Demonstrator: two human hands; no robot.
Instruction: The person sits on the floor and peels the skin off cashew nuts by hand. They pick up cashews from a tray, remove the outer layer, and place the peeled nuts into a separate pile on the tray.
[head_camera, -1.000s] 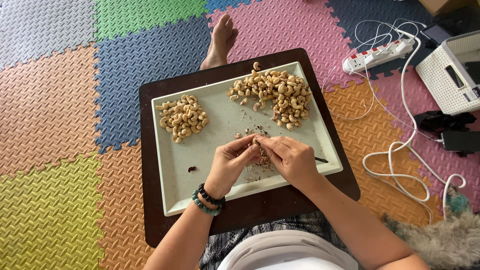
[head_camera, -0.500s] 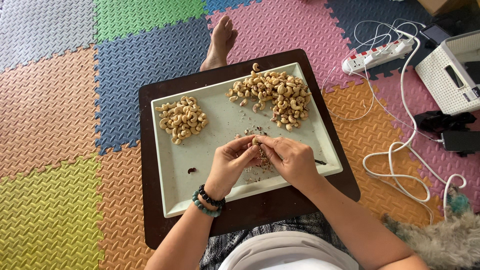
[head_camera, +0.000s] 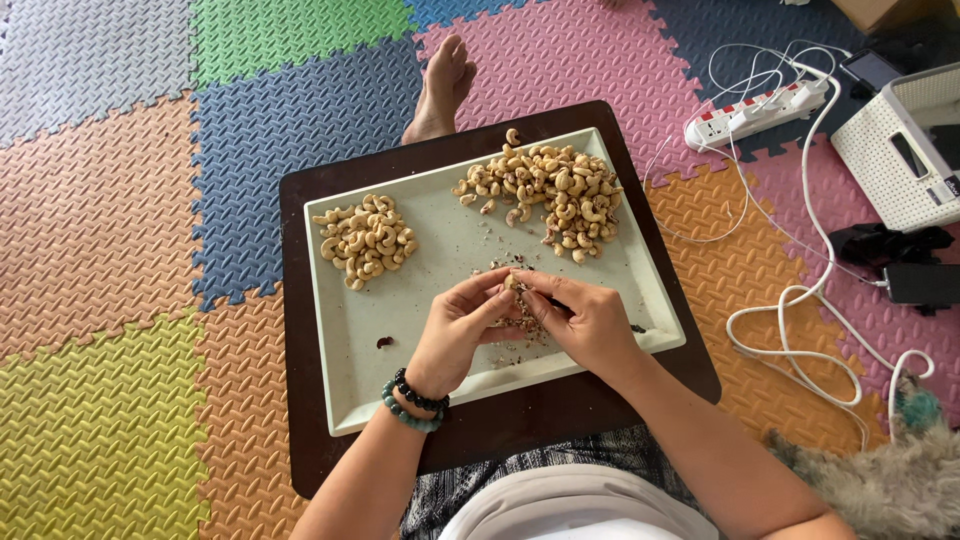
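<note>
Pinching a single cashew (head_camera: 516, 287) between both sets of fingertips, my left hand (head_camera: 462, 330) and right hand (head_camera: 585, 322) meet at the centre of the frame, each grip closed tight on the nut just above the pale rectangular tray (head_camera: 440, 345). Husk scraps (head_camera: 527, 322) lie under the hands. I see a small cashew pile (head_camera: 364, 239) at centre left of the tray and a larger pile (head_camera: 548, 196) toward its upper right. The tray sits on a dark brown board (head_camera: 520, 420) over coloured foam floor mats (head_camera: 110, 250). At upper right lie a white power strip (head_camera: 758, 112) and a white slatted box (head_camera: 900, 145).
</note>
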